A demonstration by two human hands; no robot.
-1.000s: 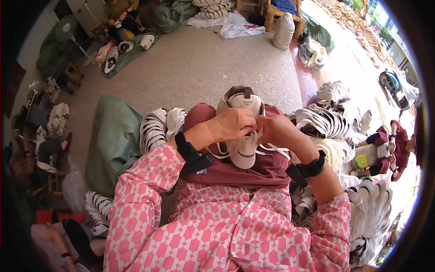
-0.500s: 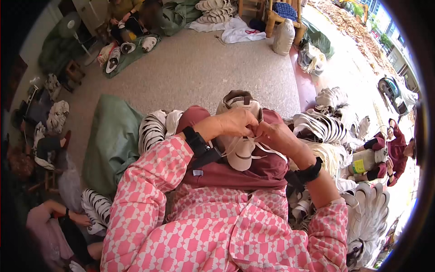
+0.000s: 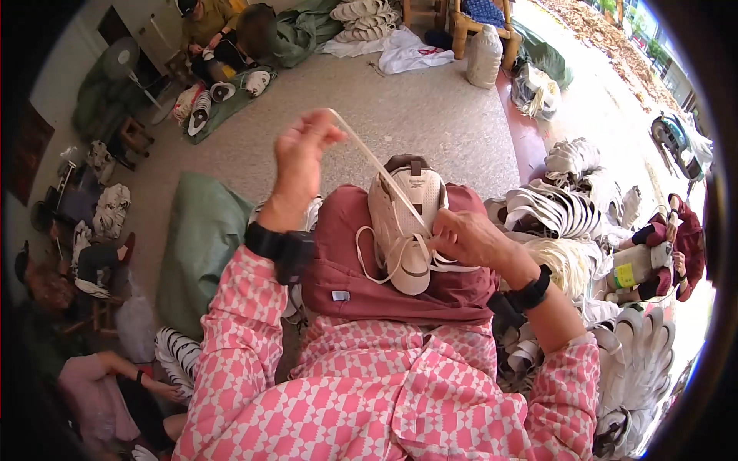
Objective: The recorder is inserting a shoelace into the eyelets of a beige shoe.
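A beige shoe upper (image 3: pixel 413 188) with a brown heel part lies across my lap, its light toe (image 3: pixel 410 275) toward me. My left hand (image 3: pixel 300 157) is raised above and left of it, closed in a pinch on the end of a cream shoelace (image 3: pixel 373 162). From there the lace runs straight down to the upper's eyelet side. My right hand (image 3: pixel 478 240) is closed on the upper's right edge, near where the lace enters. Its fingertips are partly hidden. A loose loop of lace hangs at the upper's left.
Stacked shoe uppers (image 3: pixel 557 211) and a bundle of cream laces (image 3: pixel 567 265) lie at my right. A green sack (image 3: pixel 201 250) stands at my left. Other people sit around with uppers; a fan (image 3: pixel 121 61) and a bamboo chair (image 3: pixel 503 34) stand farther off.
My left hand has moved up and left from the upper, drawing the lace out taut. My right hand has stayed near the upper's edge, and more of the upper now shows.
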